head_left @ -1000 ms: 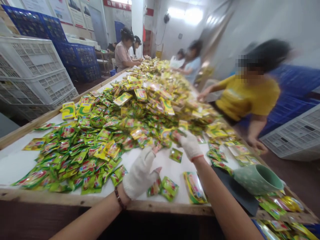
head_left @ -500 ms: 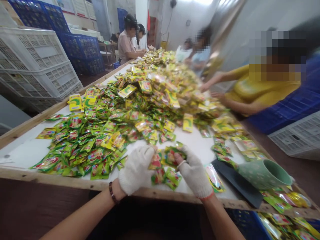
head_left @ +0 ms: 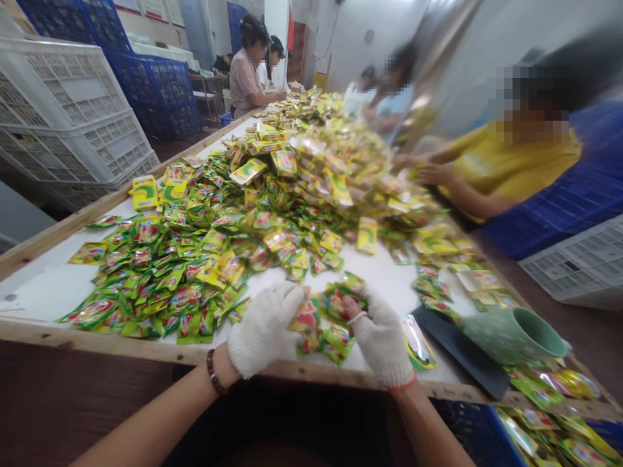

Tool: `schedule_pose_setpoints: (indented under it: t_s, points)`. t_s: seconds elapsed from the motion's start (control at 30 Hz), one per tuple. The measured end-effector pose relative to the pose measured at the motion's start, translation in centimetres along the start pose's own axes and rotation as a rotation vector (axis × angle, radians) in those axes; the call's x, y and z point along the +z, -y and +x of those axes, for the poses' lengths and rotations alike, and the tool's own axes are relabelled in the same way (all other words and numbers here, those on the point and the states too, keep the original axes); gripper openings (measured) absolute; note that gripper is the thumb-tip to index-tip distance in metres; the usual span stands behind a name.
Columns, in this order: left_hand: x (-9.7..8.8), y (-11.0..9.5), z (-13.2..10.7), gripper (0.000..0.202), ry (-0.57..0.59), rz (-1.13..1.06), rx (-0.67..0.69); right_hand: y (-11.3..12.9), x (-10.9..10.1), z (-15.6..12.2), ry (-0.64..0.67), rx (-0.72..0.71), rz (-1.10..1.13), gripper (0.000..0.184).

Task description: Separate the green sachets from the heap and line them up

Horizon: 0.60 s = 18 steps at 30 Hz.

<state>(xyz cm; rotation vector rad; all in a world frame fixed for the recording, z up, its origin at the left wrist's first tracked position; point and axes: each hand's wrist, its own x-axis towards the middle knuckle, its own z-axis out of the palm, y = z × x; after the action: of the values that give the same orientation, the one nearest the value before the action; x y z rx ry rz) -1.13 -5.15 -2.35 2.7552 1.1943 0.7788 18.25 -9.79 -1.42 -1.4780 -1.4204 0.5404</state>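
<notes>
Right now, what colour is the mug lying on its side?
The mug is pale green; head view.

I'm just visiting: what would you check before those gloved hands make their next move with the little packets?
1. Left hand grip: ok, fingertips pinch packets.
2. Right hand grip: ok, closed on packets too.
3. Number of packets held: cannot tell, they overlap.
4. Table edge: not ok, a few loose packets lie close to it by the hands.
5. Mug: not ok, lying on its side, right of the right hand.
6. Co-worker's hands: ok, far off at the pile.
</notes>
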Motion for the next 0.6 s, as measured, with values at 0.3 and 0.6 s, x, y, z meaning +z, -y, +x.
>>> schedule_pose_setpoints:
  t_s: [0.3, 0.6]
  points:
    - [0.1, -0.3, 0.3, 0.05, 0.038, -0.024, -0.03, 0.7, -1.8, 1.5, 0.315, 0.04, 0.063, 0.02]
    - [-0.3, 0.0, 0.5, 0.049, 0.056, -0.16, -0.01, -0.3, -2.5, 2.1, 0.451, 0.021, 0.142, 0.025]
